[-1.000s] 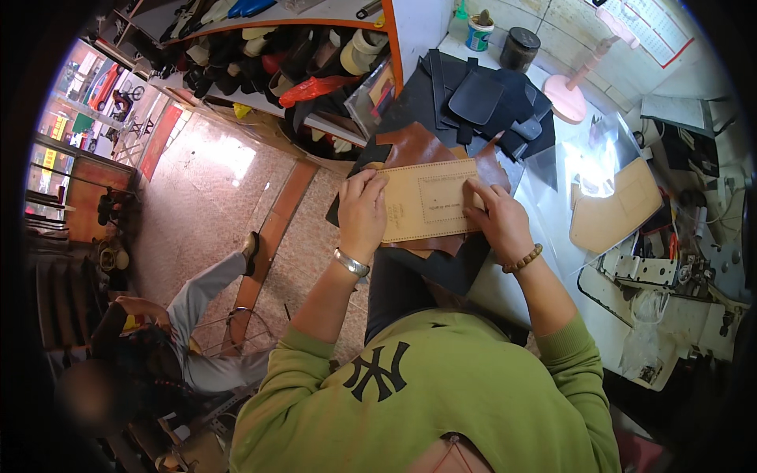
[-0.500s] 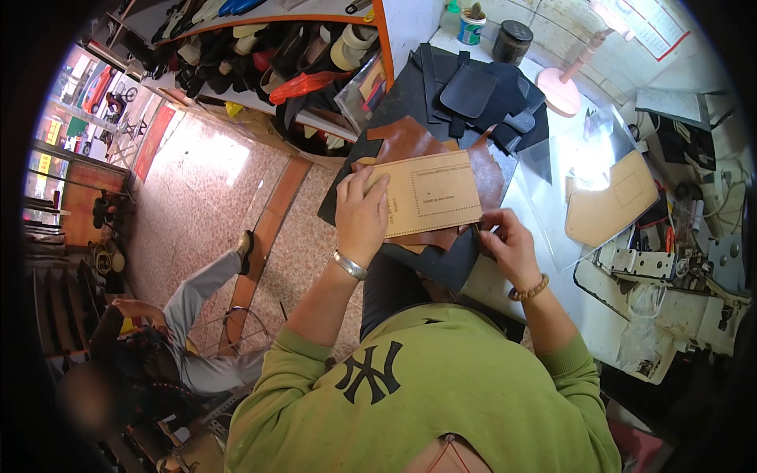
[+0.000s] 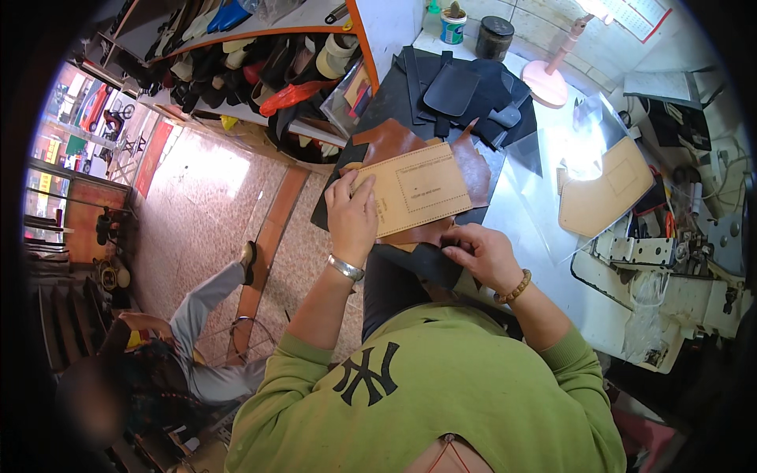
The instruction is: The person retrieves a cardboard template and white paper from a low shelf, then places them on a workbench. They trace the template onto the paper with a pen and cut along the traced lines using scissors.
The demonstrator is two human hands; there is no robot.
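1. Our left hand (image 3: 352, 214) lies flat with fingers spread on the left end of the tan cardboard pattern (image 3: 418, 188), pressing it down rather than gripping it.
2. Our right hand (image 3: 482, 254) is well apart from the left, its fingers pinched on the near edge of a dark leather piece (image 3: 418, 262) just below the pattern.
3. The pattern sits on a brown leather hide (image 3: 394, 142), which shows above it and to its right; both rest at the front edge of the pale worktable (image 3: 528, 221).
4. We judge the pattern could skid on the hide, since only one end is held; a tug from the right hand might shift it.
5. The stack overhangs the table edge near our lap, so it could slide off if pressure eases.
6. Farther out lie black leather pieces (image 3: 465, 87), a second tan pattern (image 3: 603, 189), a sewing machine (image 3: 678, 268) and a seated person (image 3: 181, 347) on the left.
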